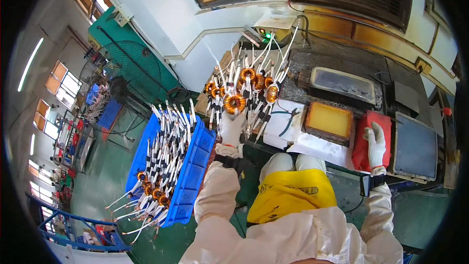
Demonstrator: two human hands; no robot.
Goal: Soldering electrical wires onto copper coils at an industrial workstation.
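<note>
Left hand point(231, 129) extended forward, gripping copper-wound ring point(234, 103); right hand point(375, 147) resting unclenched, fingers forward, on red block point(360, 147).

At least six round orange wire rings point(234, 97) are far in the middle, and at least three more are in one blue plastic box point(191, 168) on the left. Right: one pair of blue-handled pliers point(288, 125), one square brown-edged tray point(326, 135).

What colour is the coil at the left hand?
The coil is copper-orange, best seen in head view.
</note>
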